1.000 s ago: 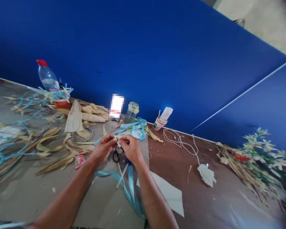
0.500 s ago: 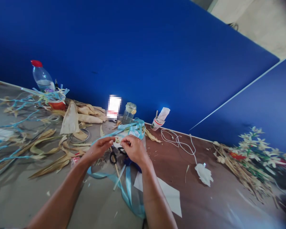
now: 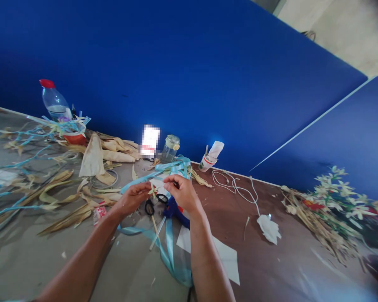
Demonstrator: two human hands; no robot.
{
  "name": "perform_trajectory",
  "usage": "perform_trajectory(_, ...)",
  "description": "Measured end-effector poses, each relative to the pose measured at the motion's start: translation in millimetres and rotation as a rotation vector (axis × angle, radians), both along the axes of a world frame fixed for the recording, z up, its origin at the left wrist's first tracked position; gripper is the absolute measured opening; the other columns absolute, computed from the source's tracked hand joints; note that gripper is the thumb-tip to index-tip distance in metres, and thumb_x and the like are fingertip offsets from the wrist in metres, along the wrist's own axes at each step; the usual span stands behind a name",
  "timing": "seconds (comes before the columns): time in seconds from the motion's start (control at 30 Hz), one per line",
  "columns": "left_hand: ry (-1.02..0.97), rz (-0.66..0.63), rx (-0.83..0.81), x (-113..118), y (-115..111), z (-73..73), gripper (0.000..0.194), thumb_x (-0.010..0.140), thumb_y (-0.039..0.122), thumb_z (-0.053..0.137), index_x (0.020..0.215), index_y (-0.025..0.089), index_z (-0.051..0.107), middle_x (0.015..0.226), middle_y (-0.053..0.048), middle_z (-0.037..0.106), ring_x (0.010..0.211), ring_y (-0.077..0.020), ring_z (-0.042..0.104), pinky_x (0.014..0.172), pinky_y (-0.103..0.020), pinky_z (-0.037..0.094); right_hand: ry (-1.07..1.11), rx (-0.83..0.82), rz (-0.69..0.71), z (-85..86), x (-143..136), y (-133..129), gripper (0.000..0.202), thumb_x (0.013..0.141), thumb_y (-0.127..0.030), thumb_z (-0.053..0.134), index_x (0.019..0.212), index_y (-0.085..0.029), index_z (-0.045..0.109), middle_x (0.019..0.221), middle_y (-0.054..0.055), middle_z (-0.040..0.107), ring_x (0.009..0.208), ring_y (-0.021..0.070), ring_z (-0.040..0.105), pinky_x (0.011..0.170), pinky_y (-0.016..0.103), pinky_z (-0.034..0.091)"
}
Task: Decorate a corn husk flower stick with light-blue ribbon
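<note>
At frame centre, the left hand (image 3: 132, 198) and right hand (image 3: 182, 191) have drawn slightly apart, both pinching a small husk piece (image 3: 152, 191) above the scissors (image 3: 153, 204); shaping looks under way.

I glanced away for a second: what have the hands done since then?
The right hand has lifted slightly away from the left hand, so the two have parted. The left still pinches the small husk piece. Scissors and ribbon lie unmoved.
</note>
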State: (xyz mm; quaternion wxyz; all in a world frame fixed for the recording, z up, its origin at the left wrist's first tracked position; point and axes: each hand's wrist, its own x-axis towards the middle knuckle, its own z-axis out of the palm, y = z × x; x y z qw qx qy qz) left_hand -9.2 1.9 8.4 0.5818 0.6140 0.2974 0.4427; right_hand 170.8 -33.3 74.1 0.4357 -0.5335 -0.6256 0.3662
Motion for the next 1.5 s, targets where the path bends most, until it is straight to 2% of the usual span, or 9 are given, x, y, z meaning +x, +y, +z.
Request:
perform_trajectory(0.13,-0.035,-0.004,0.03,1.0,0.2,-1.0,0.02,0.072,0.035,0.068,0.075,0.015,0.068,0.075,-0.004,0.062,0.072,-0.0148,0.055,0.067,-0.026,0.044,-0.006,-0.023,0.038,3.6,-4.9,-2.6,0.017,0.072,-0.025,0.058,0.086,-0.018,0.065,0.062,-0.005,0.046,0.054,0.0087,0.04,0.054,0.021,0.035)
perform_trajectory(0.3,-0.013,-0.01,0.076,0.1,-0.4,0.2,0.02,0.075,0.034,0.064,0.075,0.014,0.066,0.073,-0.002,0.059,0.07,-0.0137,0.052,0.066,-0.025,0.042,-0.038,-0.068,0.093,1.7,-14.7,-2.1,0.012,0.071,-0.021,0.055,0.079,-0.017,0.063,0.058,-0.005,0.046,0.051,0.0085,0.038,0.052,0.021,0.033)
perform_trajectory(0.43,0.037,-0.023,0.124,-0.6,-1.1,2.3,0.023,0.077,0.036,0.062,0.076,0.014,0.065,0.072,-0.002,0.058,0.07,-0.014,0.051,0.067,-0.026,0.042,0.018,-0.097,0.108,-2.0,-17.9,-0.1,0.01,0.072,-0.024,0.054,0.075,-0.017,0.061,0.055,-0.006,0.044,0.05,0.0086,0.036,0.05,0.021,0.03)
perform_trajectory(0.57,0.054,-0.026,0.161,-0.3,-2.5,6.1,0.025,0.078,0.037,0.06,0.075,0.013,0.065,0.072,-0.003,0.057,0.069,-0.014,0.051,0.067,-0.026,0.041,0.053,-0.101,0.072,1.4,-20.6,-1.6,0.01,0.07,-0.026,0.056,0.071,-0.017,0.06,0.057,-0.005,0.046,0.052,0.009,0.038,0.052,0.022,0.03)
perform_trajectory(0.73,0.059,-0.02,0.176,0.0,-4.6,9.4,0.025,0.08,0.037,0.058,0.075,0.014,0.065,0.072,-0.003,0.057,0.071,-0.0151,0.052,0.07,-0.027,0.042,0.156,-0.123,0.035,0.3,-24.0,-1.9,0.014,0.07,-0.031,0.056,0.066,-0.018,0.059,0.057,-0.004,0.047,0.054,0.0094,0.039,0.052,0.022,0.03)
perform_trajectory(0.9,0.031,-0.001,0.183,0.2,-4.6,8.2,0.023,0.081,0.035,0.058,0.076,0.014,0.066,0.074,-0.004,0.058,0.073,-0.0154,0.052,0.072,-0.027,0.042,0.378,-0.215,0.023,-8.4,-23.6,2.4,0.013,0.066,-0.03,0.058,0.065,-0.017,0.062,0.05,-0.006,0.044,0.047,0.0074,0.031,0.048,0.022,0.023)
perform_trajectory(1.03,0.022,-0.001,0.178,0.6,-5.1,9.1,0.021,0.08,0.033,0.058,0.075,0.014,0.065,0.076,-0.004,0.059,0.073,-0.0153,0.053,0.072,-0.027,0.041,0.479,-0.245,-0.033,-8.8,-24.0,3.7,0.012,0.062,-0.028,0.061,0.066,-0.017,0.063,0.049,-0.006,0.045,0.045,0.0068,0.031,0.046,0.022,0.02)
perform_trajectory(1.3,0.059,0.026,0.202,0.7,-6.5,11.1,0.02,0.079,0.033,0.059,0.07,0.015,0.063,0.073,-0.004,0.058,0.075,-0.0165,0.053,0.072,-0.028,0.041,0.418,-0.278,-0.092,-11.1,-27.2,6.9,0.011,0.06,-0.028,0.063,0.061,-0.017,0.062,0.049,-0.006,0.048,0.048,0.0081,0.038,0.05,0.022,0.028)
perform_trajectory(1.5,0.065,0.023,0.203,0.1,-5.6,10.3,0.017,0.078,0.03,0.06,0.074,0.015,0.067,0.075,-0.005,0.06,0.076,-0.0168,0.054,0.073,-0.029,0.041,0.231,-0.21,-0.129,-16.0,-27.7,8.8,0.012,0.064,-0.03,0.061,0.062,-0.018,0.063,0.055,-0.004,0.054,0.056,0.0103,0.045,0.056,0.023,0.034)
